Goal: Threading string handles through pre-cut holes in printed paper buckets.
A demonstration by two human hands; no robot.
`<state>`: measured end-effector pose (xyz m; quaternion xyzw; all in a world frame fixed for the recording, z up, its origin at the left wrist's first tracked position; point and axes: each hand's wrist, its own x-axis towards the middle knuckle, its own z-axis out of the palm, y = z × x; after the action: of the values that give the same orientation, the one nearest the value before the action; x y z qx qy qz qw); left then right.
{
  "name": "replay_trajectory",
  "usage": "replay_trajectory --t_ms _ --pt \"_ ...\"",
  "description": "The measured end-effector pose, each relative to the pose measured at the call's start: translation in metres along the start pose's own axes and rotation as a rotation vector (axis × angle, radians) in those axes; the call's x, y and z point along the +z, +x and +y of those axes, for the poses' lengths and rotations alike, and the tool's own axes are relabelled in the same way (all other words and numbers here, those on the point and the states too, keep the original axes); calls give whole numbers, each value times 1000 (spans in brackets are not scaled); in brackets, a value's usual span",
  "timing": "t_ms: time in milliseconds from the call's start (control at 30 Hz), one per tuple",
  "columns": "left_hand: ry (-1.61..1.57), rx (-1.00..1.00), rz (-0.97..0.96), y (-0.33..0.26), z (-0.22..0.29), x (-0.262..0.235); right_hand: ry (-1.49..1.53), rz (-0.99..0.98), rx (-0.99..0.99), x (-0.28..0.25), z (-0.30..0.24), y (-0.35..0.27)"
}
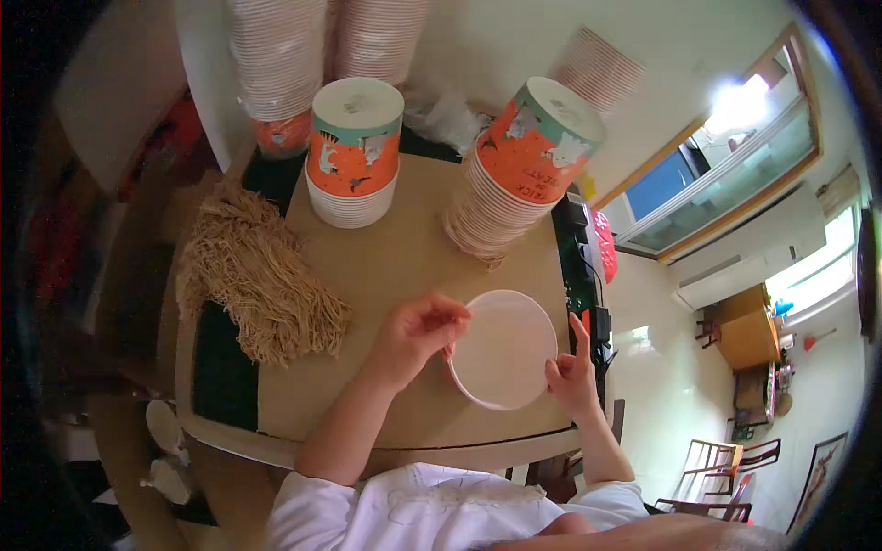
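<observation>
Wearer: a white garment [441, 505] fills the 6 o'clock edge; both bare forearms rise from it toward the table.
Table: round, tan top [386, 266], with a dark mat [220, 367] showing at 9 o'clock.
Work piece: a plain white paper bowl [503, 349], round and smooth, matte inside, sits on the table just right of centre between the two hands.
Left hand: the left hand [413, 335] grips the bowl's rim at its 10 o'clock, fingers curled and pinched onto the edge.
Right hand: the right hand [571, 367] touches the rim at 3 o'clock, forefinger raised, remaining fingers loosely bent against the wall; whether it actually clamps the wall cannot be told.
Progress: judged from the layout, one bowl is separated and in hand, still empty; the fibre pile is untouched beside it and the stacks remain tall, so most of the work appears left.
Filler: a heap of straw-coloured shredded fibre [262, 285], coarse and tangled, lies at 9 o'clock, well apart from the bowl.
Short stack: nested bowls with orange and teal printed walls [356, 151], upside down, at 12 o'clock.
Leaning stack: a taller, tilted stack of the same bowls [524, 170] at 1 o'clock.
Far stacks: ribbed white columns [322, 46] behind, against the wall.
</observation>
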<state>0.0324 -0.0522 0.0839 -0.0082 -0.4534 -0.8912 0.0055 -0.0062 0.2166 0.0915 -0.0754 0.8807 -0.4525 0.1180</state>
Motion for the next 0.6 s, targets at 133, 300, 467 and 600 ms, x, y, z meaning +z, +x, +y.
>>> replay_trajectory --t_ms 133,300,467,600 --pt "115 29 -67 -26 6 8 150 11 20 5 2 -19" --pt "291 152 -91 -39 19 35 -106 185 -202 -20 8 -25" --pt "661 461 -454 -45 33 83 306 208 -498 -16 -72 -45" --pt "976 559 -597 -78 4 106 192 -439 -325 -27 -77 -36"
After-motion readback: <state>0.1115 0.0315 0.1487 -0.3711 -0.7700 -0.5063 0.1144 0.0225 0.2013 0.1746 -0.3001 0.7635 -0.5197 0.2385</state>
